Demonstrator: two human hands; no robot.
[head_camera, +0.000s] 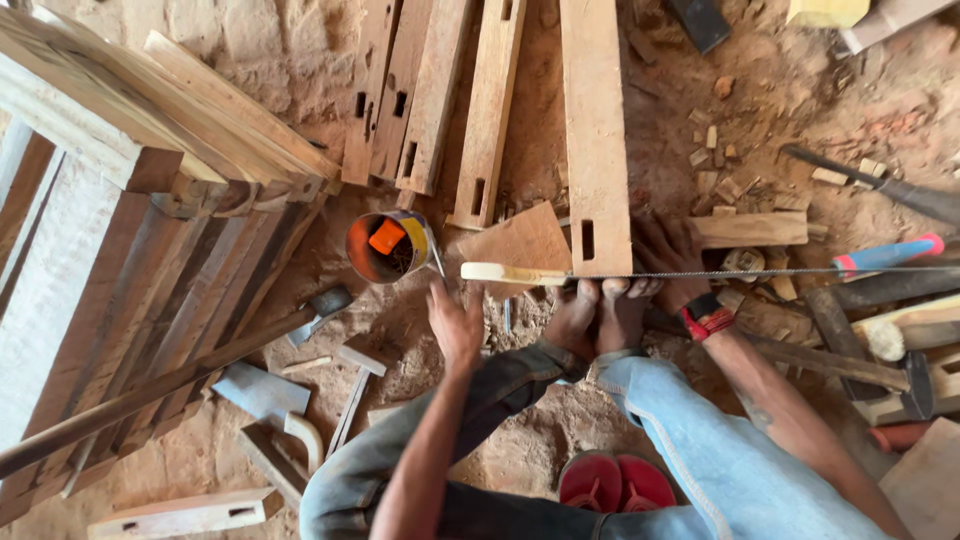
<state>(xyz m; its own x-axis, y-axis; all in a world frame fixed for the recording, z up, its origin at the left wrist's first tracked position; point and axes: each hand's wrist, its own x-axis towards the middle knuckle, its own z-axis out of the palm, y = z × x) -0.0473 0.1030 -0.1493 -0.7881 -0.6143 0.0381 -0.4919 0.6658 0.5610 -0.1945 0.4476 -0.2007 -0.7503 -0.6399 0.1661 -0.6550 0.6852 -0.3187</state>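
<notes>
Both of my hands are down by the dirt floor: my left hand (455, 322) is spread open with the fingers reaching toward the saw's pale handle (512, 273), just beside it but not holding it, and near the orange can (390, 247). My right hand (668, 252), with a red and black band on the wrist, lies flat and open by the long plank (595, 130), right next to the saw blade (720, 272) that runs across. My bare feet (598, 315) press on the near end of that plank, between my two hands.
</notes>
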